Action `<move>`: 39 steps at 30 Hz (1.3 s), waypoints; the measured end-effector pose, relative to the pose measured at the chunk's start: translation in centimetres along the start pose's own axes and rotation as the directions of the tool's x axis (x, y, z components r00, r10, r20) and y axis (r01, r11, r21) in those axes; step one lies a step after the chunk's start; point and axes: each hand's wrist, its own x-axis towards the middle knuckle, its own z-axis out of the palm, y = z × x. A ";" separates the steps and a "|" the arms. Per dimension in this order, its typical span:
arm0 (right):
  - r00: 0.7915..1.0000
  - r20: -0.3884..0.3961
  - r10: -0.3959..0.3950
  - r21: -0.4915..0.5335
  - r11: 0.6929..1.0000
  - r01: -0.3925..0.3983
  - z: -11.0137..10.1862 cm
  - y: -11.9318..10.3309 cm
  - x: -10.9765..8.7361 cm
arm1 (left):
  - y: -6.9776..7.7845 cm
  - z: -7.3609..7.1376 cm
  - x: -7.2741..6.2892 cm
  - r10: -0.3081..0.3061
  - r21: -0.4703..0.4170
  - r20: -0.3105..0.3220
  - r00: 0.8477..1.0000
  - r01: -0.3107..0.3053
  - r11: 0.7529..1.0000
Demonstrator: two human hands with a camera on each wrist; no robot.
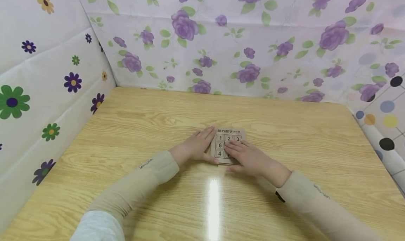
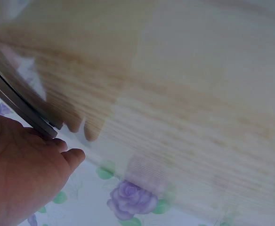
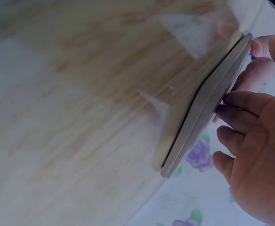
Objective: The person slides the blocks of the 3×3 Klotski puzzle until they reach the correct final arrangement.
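Observation:
A flat, pale sliding number puzzle [image 1: 220, 145] lies on the wooden table, its printed title along the far edge. Tiles 1, 2, 3, 6 and 4 show; the right-hand tiles are mostly covered. Along its left side my left hand [image 1: 197, 145] stretches its fingers, with the thumb at the near left corner. My right hand [image 1: 253, 159] reaches over from the right, nearly straight fingers resting on the tiles and thumb by the near edge. In the right wrist view, the puzzle's edge [image 3: 206, 103] runs past the fingers of my right hand [image 3: 257, 141].
The wooden table [image 1: 152, 118] spreads around the puzzle, with a bright light reflection in front. A purple-flowered cloth [image 1: 221, 51] backs it. Another flowered cloth [image 1: 60, 103] stands at the left, and a dotted one [image 1: 384, 128] at the right.

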 end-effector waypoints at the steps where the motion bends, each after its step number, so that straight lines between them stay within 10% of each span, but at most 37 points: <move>1: 1.000 -0.004 0.001 0.002 1.000 -0.001 0.0 0.1 0.0 | 0.0 0.0 0.0 -0.002 0.003 0.002 1.000 0.001 1.000; 20: 0.999 -0.022 0.030 -0.012 0.999 -0.030 -0.1 1.5 -2.1 | -0.2 -0.2 -0.2 -0.016 -0.005 0.003 1.000 0.016 1.000; 39: 0.999 0.036 -0.038 -0.001 0.999 0.038 -0.6 -1.3 1.1 | 0.1 -0.2 0.0 0.000 0.007 0.009 1.000 0.000 1.000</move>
